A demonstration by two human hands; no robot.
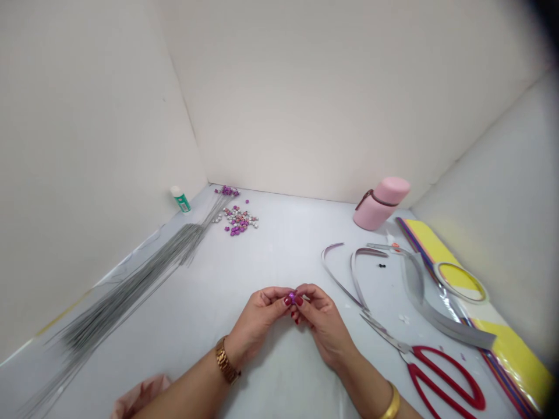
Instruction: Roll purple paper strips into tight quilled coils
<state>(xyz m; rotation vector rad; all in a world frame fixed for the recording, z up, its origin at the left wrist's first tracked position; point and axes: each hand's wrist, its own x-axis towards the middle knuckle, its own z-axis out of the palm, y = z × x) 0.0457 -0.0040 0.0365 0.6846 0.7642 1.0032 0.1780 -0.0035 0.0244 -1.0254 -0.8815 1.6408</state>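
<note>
My left hand (264, 314) and my right hand (322, 321) meet above the near middle of the white table. Both are closed, thumbs and fingertips pinching one small shiny purple paper star (292, 298) between them. Fingertips cover most of it, so its exact shape is partly hidden. Beyond my hands, to the left, lies a loose pile of small folded paper stars (239, 221) in purple, silver and pinkish tones. Thin silvery paper strips (357, 279) curl on the table to the right of my hands.
Red-handled scissors (408, 349) lie right of my right hand. Further right are a grey strip (454, 329), a tape roll (483, 297) and yellow paper packs (515, 349). A pink flask (378, 206) stands behind. Left are grey wires (144, 279) and a glue stick (181, 199).
</note>
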